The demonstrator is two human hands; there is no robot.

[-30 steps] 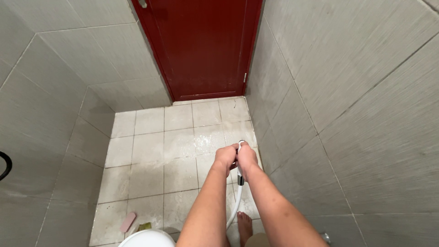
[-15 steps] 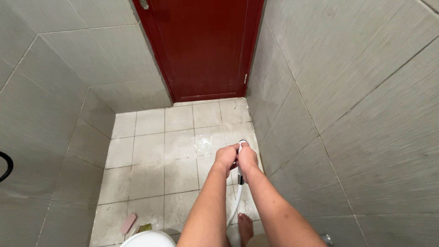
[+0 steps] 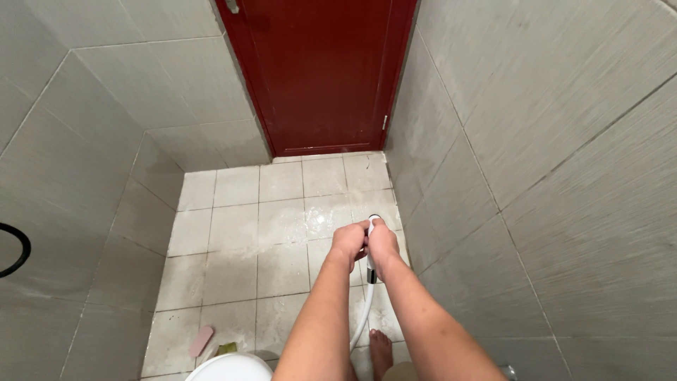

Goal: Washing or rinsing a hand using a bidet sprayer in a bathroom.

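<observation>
Above the wet tiled floor (image 3: 233,212), left hand (image 3: 349,242) and right hand (image 3: 382,243) clamp together around a white sprayer head (image 3: 371,221), mostly hidden; its hose (image 3: 363,317) drops between the forearms. Bottom edge crops the white toilet (image 3: 229,368).

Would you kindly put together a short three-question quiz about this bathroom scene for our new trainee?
1. True or false: both hands grip the white spray head at once.
2. Which colour is the closed door ahead? A) grey B) dark red C) white
3. Fill in: the small pink object lies on the tiled floor near the white ____ at the bottom edge.

Key
1. True: the left hand and right hand close around it together, with the white hose hanging down between the forearms.
2. B, dark red.
3. Toilet; only its rim shows.
</observation>
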